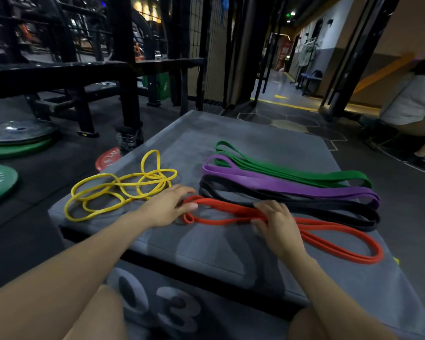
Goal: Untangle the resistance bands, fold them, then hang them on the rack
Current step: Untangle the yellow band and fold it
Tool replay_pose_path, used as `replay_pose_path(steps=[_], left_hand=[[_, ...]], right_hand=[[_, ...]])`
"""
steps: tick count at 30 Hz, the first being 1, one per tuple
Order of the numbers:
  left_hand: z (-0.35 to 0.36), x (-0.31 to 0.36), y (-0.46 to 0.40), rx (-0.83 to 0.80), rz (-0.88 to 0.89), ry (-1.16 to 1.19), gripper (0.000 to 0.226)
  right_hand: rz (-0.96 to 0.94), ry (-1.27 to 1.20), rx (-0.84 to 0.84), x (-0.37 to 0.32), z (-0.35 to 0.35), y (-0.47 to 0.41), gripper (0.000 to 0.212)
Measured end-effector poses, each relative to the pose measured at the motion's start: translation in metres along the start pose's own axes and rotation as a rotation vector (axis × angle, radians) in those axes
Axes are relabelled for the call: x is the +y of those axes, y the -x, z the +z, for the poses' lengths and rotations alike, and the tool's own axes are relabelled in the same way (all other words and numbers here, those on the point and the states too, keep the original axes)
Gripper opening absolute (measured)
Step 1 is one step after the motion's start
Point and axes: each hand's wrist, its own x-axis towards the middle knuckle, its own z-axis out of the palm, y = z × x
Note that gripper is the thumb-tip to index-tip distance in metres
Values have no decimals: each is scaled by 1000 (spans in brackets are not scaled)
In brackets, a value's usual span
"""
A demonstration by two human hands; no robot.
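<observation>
Five resistance bands lie on a grey padded box (231,253). The green band (292,173), purple band (292,187) and black band (304,202) lie folded side by side at the back right. A thin yellow band (119,190) sits in tangled loops on the left. The red band (329,238) is nearest me, folded lengthwise. My left hand (167,208) pinches the red band's left end between thumb and fingers. My right hand (276,223) grips the red band at its middle, fingers curled over the strands.
Green, grey and red weight plates (0,181) lie on the dark floor to the left. A black steel rack (123,69) stands behind the box. A seated person (415,104) is at the far right beside a corridor. My knees are at the bottom edge.
</observation>
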Motion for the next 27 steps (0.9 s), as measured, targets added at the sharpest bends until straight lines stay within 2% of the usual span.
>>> replay_pose_path(steps=[2,6,11,16,19,21,24,27], left_hand=[[-6,-6,8,88,-33,9,46],[-23,-28,26,234,-85,-3,29],[-44,-52,52,362,-220,-125,34],[-49,-83,77,348,-311,-154,36],[-51,-92,84,232,-331,-125,28],[-51,-94,86,203,-337,-99,15],[-53,-96,85,196,-339,-94,19],[-54,-92,86,141,-329,-120,17]], right_hand=[[-70,-40,16,-23,0,-8,37],[-187,-93,-80,-71,9,-30,41],[-263,-149,-134,-134,30,-57,37],[-288,-112,-172,-171,61,-66,22],[-296,-27,-190,-179,78,-65,23],[-323,-18,-175,-187,85,-68,25],[-374,-35,-143,-198,94,-75,30],[-388,61,-225,-206,105,-78,31]])
